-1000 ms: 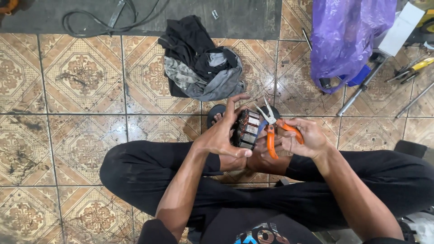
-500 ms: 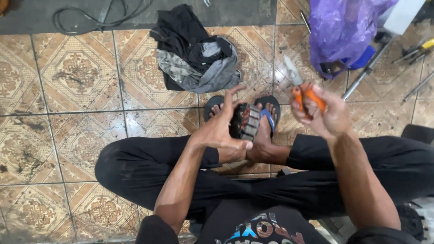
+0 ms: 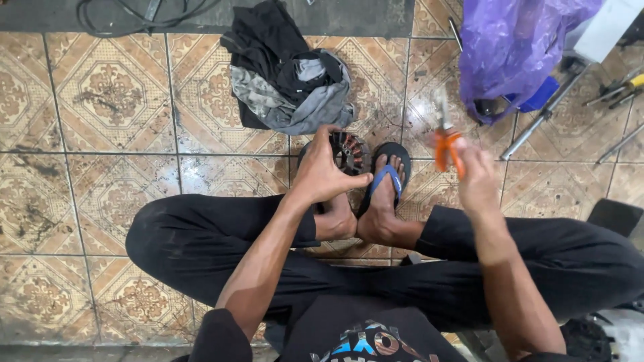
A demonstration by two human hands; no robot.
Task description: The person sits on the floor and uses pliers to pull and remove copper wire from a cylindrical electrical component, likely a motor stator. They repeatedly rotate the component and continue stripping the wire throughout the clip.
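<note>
While the left hand [image 3: 322, 175] grips the round motor part [image 3: 350, 151], the right hand [image 3: 477, 179] holds orange pliers [image 3: 445, 142] up, away from it — no work on it shows.

Left hand [image 3: 324, 173] grips a round motor stator [image 3: 351, 151] while right hand [image 3: 477, 175] lifts orange-handled pliers [image 3: 445, 137] above the tiles.
</note>
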